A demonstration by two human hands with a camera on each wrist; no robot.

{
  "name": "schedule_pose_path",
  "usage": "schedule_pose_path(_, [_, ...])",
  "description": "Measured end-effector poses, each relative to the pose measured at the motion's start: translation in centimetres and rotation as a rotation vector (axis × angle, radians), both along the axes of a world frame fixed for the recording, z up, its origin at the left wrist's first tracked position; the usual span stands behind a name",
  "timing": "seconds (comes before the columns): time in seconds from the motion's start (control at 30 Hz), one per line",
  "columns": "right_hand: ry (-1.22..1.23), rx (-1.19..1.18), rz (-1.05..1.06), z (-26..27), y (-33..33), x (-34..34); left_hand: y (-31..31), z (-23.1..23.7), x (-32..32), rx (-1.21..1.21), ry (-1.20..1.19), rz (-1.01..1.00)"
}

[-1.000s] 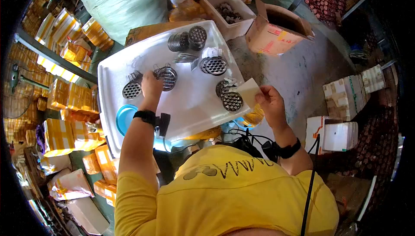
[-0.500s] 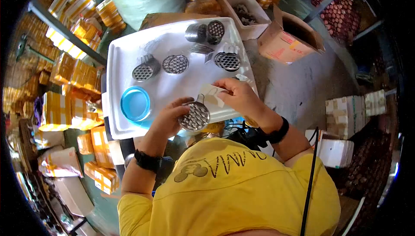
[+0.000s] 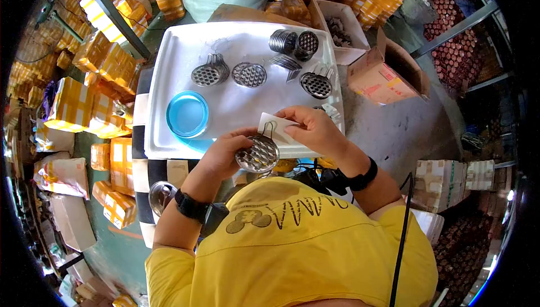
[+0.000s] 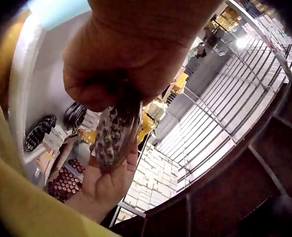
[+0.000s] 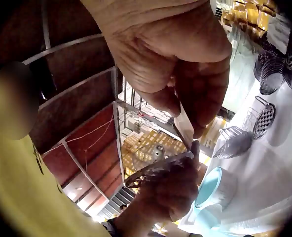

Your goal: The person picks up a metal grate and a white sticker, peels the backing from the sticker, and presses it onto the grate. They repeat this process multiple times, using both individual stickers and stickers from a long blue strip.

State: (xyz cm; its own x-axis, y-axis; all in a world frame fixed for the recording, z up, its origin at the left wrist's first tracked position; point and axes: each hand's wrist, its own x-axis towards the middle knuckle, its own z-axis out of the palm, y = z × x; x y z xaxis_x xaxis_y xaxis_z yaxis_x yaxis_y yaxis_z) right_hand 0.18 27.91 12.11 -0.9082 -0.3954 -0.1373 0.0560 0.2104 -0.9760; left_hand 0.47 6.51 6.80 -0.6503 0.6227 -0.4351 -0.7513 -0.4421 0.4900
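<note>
My left hand [image 3: 226,148] holds a round metal disc [image 3: 257,155] with a dimpled or perforated face and a wire loop at its top. The disc is tilted up over the near edge of the white foam lid [image 3: 225,121]. From the other side, my right hand [image 3: 315,128] pinches a small white card [image 3: 270,122] between thumb and fingers. The card overlaps the wire loop in the head view. In the left wrist view the disc [image 4: 114,136] shows its bumpy face, with the right hand [image 4: 109,185] behind it.
Stacks of similar discs [image 3: 209,74] stand on the lid, with another disc [image 3: 249,74] beside them and more discs [image 3: 316,84] at the right. A blue round container [image 3: 187,114] sits at the left. Beyond the right edge are an open carton [image 3: 388,73] and a foam box [image 3: 346,42].
My left hand has taken a disc from the lid and drawn it toward my body. The right hand has brought the card in from the right to the disc's loop.
</note>
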Motion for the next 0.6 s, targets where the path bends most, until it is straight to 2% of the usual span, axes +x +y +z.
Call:
schedule_pose_path(0.1, [0.051,0.058,-0.001,0.2,0.3,0.1,0.0,0.4,-0.1,0.006,0.017,-0.007])
schedule_pose_path(0.3, [-0.061,-0.072,0.016,0.3,0.3,0.4,0.2,-0.2,-0.2,-0.031,0.024,0.0])
schedule_pose_path(0.4, [-0.077,-0.446,0.12,-0.1,1.1,0.2,0.3,0.9,-0.3,-0.16,0.061,0.001])
schedule_pose_path(0.43, [0.043,-0.348,0.113,-0.3,1.9,-0.2,0.4,1.2,-0.3,-0.22,0.078,0.004])
schedule_pose_path(0.5, [0.28,-0.151,0.102,-0.4,3.4,-1.6,0.0,0.9,-0.4,-0.156,0.063,-0.001])
schedule_pose_path(0.53, [0.485,0.18,0.082,1.8,3.1,-1.7,-0.3,0.8,-0.4,-0.125,0.055,-0.006])
schedule_pose_path(0.6, [0.643,0.276,0.271,2.5,2.5,-2.1,-0.4,0.7,-0.5,-0.111,0.067,-0.033])
